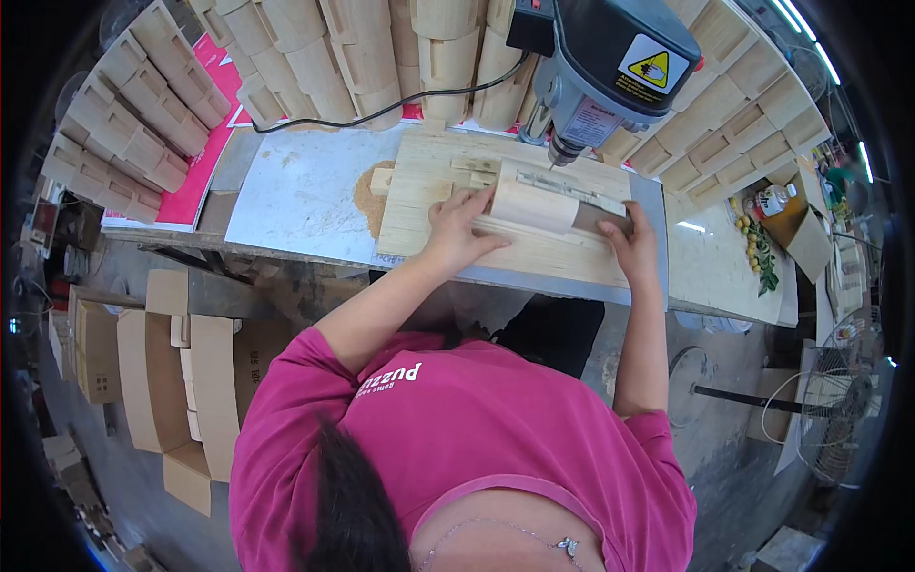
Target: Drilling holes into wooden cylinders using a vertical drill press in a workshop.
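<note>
A pale, rounded wooden block [534,206] lies on a flat wooden board [429,172] under the drill press [610,67]. Along its top runs a narrow metal strip [553,186], and a darker brown-grey rounded part [597,216] shows at its right end. The left end of the block is gripped by my left hand [459,231], fingers behind and thumb toward me. My right hand [633,244] closes round the right end of the darker part and the strip. Just above the strip hangs the drill chuck [564,151]; whether the bit touches anything I cannot tell.
Stacked wooden pieces [362,57] line the back, with more stacks at left [133,114] and right [734,114]. A black cable [400,103] crosses behind the board. Sawdust [370,205] lies beside it. An open cardboard box [157,381] and a fan [834,410] stand below.
</note>
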